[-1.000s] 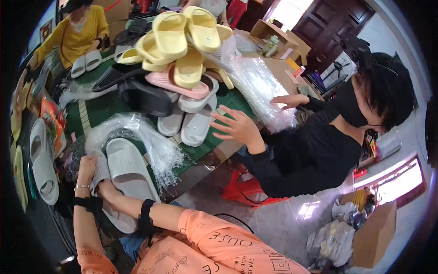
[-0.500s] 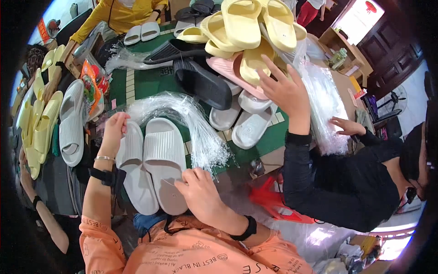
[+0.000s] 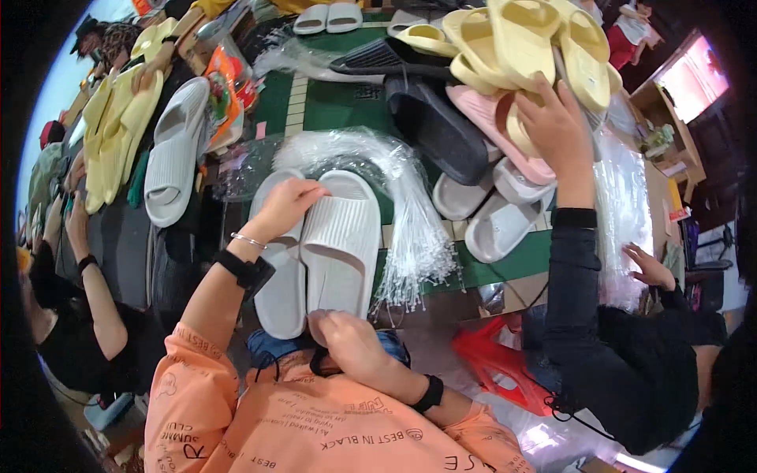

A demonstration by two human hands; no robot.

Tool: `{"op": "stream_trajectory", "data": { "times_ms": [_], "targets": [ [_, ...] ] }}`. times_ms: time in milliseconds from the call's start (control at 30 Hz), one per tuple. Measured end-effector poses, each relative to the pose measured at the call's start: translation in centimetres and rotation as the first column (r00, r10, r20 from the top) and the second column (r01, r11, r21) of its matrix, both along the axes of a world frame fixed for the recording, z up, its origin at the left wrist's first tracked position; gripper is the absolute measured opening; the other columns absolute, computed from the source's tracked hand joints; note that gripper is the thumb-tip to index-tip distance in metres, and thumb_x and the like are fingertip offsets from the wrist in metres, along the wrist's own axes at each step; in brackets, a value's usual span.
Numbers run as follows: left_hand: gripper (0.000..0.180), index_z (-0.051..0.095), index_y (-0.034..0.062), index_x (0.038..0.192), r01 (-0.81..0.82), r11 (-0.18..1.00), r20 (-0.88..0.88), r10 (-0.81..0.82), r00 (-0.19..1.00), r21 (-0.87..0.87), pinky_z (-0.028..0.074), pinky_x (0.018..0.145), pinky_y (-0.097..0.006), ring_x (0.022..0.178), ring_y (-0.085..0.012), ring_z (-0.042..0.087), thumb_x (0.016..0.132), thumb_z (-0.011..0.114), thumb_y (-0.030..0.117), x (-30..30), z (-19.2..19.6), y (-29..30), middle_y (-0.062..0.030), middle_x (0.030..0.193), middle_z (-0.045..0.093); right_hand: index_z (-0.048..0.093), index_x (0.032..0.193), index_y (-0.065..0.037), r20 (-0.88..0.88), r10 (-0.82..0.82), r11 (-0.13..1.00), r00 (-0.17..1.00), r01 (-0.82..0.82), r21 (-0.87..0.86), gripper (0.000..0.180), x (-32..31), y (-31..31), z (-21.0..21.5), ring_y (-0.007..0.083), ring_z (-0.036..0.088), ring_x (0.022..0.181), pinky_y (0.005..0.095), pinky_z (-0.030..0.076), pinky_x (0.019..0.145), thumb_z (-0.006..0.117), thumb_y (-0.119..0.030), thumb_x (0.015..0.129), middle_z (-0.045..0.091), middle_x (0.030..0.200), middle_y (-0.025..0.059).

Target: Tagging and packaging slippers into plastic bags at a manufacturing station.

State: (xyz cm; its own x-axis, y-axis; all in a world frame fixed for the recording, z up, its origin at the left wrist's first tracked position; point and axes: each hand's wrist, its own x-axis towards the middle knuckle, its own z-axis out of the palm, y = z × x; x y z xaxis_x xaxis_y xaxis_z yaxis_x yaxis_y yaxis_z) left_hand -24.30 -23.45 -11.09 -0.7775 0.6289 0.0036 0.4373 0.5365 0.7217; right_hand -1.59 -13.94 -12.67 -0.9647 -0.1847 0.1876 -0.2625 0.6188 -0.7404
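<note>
We work at a wide counter [image 3: 339,102] with a green top, crowded with slides. The largest heap on it is a pile of pale yellow slides [image 3: 536,43] at the far right, where a co-worker's hand [image 3: 552,126] in a black sleeve rests against the pile, touching a pink slide [image 3: 493,126] beneath it. A black slide [image 3: 434,118] lies just beside the pink one, and two grey slides [image 3: 489,213] sit nearer the counter edge. At the far left a single white slide [image 3: 173,150] lies beside a row of yellow ones.

Directly before us lies our pair of white ribbed slides [image 3: 331,236], side by side and touching, toes away from us, heels over the near edge of the counter. A bundle of thin clear plastic strands [image 3: 410,213] fans out around their toes and down their right side.

Our left hand [image 3: 288,206] grips the toe end of the left slide of the pair, fingers curled over the strap. Our right hand [image 3: 347,343] is closed on the heel end of the right slide, pinching its edge.
</note>
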Motion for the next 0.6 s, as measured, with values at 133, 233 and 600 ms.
{"op": "stream_trajectory", "data": {
  "times_ms": [133,233,600],
  "targets": [
    [0.021,0.065,0.0046,0.089,-0.046,0.999,0.033,0.046,0.998,-0.002,0.044,0.065,-0.034,0.072,-0.0275,0.060,0.085,0.051,0.021,-0.1,-0.4,-0.3,-0.0154,0.076,0.062,0.051,0.087,0.002,0.039,-0.009,1.000,0.999,0.010,-0.013,0.015,-0.8,0.2,-0.2,0.0296,0.055,0.075,0.0365,0.047,0.062,0.049,-0.001,0.072,0.052,0.077,0.0140],
    [0.022,0.064,0.0021,0.089,-0.040,0.999,0.058,0.041,0.997,-0.011,0.044,0.067,-0.032,0.074,-0.0248,0.060,0.086,0.051,0.020,-0.3,-0.4,-0.3,-0.0149,0.078,0.063,0.051,0.101,0.005,0.000,-0.076,0.993,0.997,0.076,-0.092,0.028,-2.6,0.6,-0.7,0.0365,0.054,0.075,0.0417,0.045,0.064,0.052,0.000,0.073,0.053,0.081,0.0187],
    [0.023,0.062,-0.0021,0.092,-0.056,0.998,0.037,0.055,0.998,0.025,0.041,0.061,-0.027,0.065,-0.0130,0.052,0.086,0.052,0.018,-0.3,-1.2,-0.8,-0.0121,0.070,0.059,0.048,0.098,0.003,0.237,-0.063,0.986,0.969,0.098,-0.139,0.029,-9.1,-0.1,-0.8,0.0412,0.054,0.081,0.0478,0.042,0.069,0.050,-0.022,0.083,0.055,0.089,0.0269]
  ]
}}
